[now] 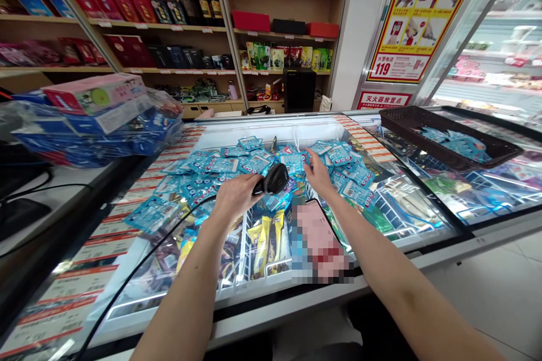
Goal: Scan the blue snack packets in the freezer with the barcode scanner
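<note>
My left hand [236, 196] is wrapped round the handle of a black corded barcode scanner [277, 177], its head angled over the pile. With my right hand [318, 171] I grip the edge of a small blue packet [291, 163] between thumb and fingers. Many similar blue packets [222, 165] lie loose over the glass freezer lid [258, 287], on the left and the right of my hands. A phone [319, 231], partly blurred out, lies on the glass below my right hand. The scanner's cord runs down to the lower left.
A dark brown basket [455, 144] with more blue packets stands on the right. Plastic-wrapped boxes [101, 115] are stacked on the left. Yellow-wrapped frozen goods [265, 242] show under the glass. Price labels [76, 287] line its left side. Shelves of bottles and boxes stand behind.
</note>
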`<state>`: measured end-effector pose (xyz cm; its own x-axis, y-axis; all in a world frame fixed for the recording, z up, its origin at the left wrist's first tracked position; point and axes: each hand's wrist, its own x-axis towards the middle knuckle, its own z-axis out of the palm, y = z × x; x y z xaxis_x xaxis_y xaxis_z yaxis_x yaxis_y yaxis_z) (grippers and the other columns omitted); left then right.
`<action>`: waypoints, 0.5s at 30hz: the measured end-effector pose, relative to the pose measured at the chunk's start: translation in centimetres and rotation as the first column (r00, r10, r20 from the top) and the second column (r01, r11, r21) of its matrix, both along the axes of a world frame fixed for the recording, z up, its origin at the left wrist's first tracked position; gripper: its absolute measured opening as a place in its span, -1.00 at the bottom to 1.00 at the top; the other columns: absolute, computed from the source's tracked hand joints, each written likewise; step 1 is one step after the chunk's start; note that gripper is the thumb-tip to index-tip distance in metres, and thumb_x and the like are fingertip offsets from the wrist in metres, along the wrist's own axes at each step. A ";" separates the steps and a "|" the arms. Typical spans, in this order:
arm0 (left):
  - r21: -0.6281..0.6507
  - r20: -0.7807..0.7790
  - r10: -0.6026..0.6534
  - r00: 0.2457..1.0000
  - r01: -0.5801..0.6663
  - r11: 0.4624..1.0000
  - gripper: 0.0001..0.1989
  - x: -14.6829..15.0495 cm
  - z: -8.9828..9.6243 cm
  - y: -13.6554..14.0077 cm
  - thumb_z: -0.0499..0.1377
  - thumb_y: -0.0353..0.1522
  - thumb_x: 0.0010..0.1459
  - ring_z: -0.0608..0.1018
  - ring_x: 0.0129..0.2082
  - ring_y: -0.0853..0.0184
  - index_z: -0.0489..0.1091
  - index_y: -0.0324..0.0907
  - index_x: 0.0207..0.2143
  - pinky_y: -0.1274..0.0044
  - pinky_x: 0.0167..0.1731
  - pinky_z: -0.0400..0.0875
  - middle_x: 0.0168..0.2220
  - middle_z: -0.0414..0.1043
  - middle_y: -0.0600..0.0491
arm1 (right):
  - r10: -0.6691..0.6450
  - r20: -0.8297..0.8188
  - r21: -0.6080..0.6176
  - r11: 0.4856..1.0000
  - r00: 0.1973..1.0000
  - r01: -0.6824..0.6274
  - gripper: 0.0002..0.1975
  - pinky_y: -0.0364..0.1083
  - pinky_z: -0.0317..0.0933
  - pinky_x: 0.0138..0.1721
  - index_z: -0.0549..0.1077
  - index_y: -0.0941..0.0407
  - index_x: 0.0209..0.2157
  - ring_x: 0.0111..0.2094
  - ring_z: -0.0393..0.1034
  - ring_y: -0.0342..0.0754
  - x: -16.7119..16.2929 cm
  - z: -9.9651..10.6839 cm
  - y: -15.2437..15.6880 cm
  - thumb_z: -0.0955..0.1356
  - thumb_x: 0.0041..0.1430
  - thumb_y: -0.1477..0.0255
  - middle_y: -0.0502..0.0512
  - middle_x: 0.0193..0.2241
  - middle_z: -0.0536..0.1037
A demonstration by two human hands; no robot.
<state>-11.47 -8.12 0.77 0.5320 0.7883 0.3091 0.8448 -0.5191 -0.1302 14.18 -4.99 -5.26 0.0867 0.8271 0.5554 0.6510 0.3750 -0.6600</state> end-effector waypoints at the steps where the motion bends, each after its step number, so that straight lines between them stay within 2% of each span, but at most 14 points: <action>1: 0.000 0.002 0.000 1.000 0.000 1.000 -0.70 0.0 0.0 0.0 0.03 -0.23 0.10 0.49 -0.24 0.23 0.33 -0.05 -0.11 0.50 -0.46 0.24 -0.20 0.47 0.05 | 0.000 0.000 -0.002 1.000 1.000 0.000 -0.49 0.02 0.21 -0.16 0.10 0.07 0.18 -0.28 0.27 0.00 0.0 0.0 0.0 0.18 0.19 0.34 0.13 -0.30 0.35; 15: -0.031 0.013 0.024 1.000 -0.024 0.999 -0.70 0.1 -0.1 0.0 0.05 -0.23 0.10 0.50 -0.23 0.24 0.34 -0.05 -0.11 0.52 -0.41 0.27 -0.18 0.47 0.02 | 0.007 -0.006 0.003 1.000 1.000 -0.007 -0.50 0.05 0.21 -0.13 0.10 0.05 0.18 -0.23 0.29 0.03 0.1 -0.1 0.1 0.18 0.19 0.34 0.16 -0.21 0.38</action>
<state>-11.36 -8.08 0.68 0.5090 0.8101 0.2910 0.8585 -0.5024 -0.1032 14.23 -4.93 -5.35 0.0839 0.8259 0.5575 0.6442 0.3819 -0.6627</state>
